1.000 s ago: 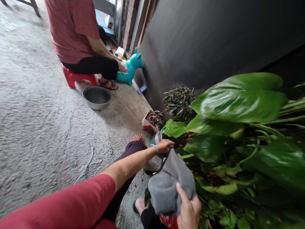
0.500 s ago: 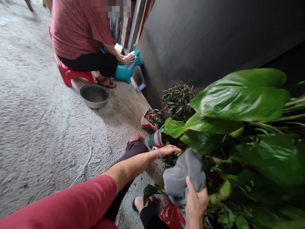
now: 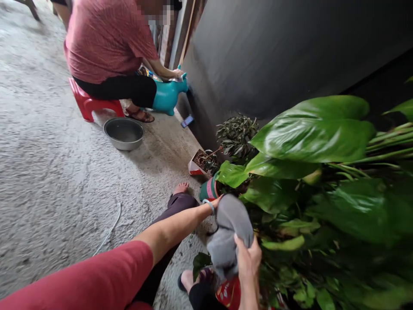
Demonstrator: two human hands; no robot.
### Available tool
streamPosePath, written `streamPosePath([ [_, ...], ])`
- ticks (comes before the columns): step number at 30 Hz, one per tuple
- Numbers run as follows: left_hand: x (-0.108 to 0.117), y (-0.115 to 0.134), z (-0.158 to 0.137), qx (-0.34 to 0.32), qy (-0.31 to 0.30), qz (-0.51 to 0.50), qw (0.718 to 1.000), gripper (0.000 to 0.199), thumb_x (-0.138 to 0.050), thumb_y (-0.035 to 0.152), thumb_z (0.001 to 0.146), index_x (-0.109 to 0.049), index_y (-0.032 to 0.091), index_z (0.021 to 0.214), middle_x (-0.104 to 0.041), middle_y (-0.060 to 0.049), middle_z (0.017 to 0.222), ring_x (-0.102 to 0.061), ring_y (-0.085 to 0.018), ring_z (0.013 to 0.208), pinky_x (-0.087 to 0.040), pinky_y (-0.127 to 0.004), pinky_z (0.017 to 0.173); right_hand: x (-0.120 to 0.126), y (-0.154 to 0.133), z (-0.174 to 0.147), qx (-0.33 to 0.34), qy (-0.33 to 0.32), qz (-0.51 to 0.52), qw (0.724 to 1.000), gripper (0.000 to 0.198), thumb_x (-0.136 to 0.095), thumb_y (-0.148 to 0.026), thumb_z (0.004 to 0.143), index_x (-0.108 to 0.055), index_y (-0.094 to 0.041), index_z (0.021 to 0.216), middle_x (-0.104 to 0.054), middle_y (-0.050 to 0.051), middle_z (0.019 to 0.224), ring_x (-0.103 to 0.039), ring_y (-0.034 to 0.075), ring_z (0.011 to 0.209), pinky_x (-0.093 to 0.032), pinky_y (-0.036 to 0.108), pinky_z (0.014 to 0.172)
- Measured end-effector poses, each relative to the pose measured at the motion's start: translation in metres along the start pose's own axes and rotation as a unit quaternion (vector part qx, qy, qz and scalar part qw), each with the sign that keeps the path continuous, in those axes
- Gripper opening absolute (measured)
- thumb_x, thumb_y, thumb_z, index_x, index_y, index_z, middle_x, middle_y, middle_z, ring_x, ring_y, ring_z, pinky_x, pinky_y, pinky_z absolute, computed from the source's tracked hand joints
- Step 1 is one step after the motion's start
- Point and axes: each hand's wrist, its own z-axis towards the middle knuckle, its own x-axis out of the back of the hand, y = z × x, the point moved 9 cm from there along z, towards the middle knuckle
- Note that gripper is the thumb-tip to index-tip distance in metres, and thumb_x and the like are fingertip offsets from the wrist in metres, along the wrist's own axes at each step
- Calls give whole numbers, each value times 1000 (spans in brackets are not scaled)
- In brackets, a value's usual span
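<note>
The right hand (image 3: 248,262) is clamped on a grey cloth (image 3: 229,234) at six o'clock; the cloth looks soft, light, floppy — best bunched in the fist. The left hand (image 3: 217,201), at the cloth's eleven o'clock, is mostly hidden behind it; its grip cannot be told. Big plant leaves (image 3: 309,137) spread at three o'clock.

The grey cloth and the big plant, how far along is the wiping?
Done: the top leaf shines glossy. In hand: the right hand grips the grey cloth; the left hand, mostly hidden behind it, reaches into the foliage. Left: the lower leaves, too blurred to judge.
</note>
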Motion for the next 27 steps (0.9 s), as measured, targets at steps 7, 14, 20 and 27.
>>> streamPosePath([
  [7,3,0,-5,40,23,2,999,19,-74,33,78,-67,15,77,-46,6,58,-42,-8,56,-38,-21,54,58,8,-5,-64,186,78,977,88,-67,-68,65,-59,-10,131,-62,24,136,-65,37,116,-54,45,88],
  [14,7,-3,0,45,38,6,998,16,-74,28,73,-70,13,76,-51,5,59,-43,-7,56,-36,-19,55,5,36,-12,-77,37,22,996,68,-75,-65,48,-71,-15,95,-75,22,101,-67,46,105,-51,53,90],
  [20,9,-2,0,17,29,91,995,18,-67,22,78,-74,12,90,-62,2,72,-51,-9,63,-43,-20,61,-15,73,-40,-94,-15,12,995,70,-71,-71,52,-69,-16,96,-74,23,105,-67,45,106,-50,52,92],
  [27,10,16,-9,-71,85,261,959,42,-76,26,74,-74,17,115,-72,-4,108,-65,-17,94,-51,-25,86,-18,82,-55,-111,-47,51,991,71,-77,-66,56,-69,-16,105,-73,21,115,-65,45,113,-49,56,99],
])
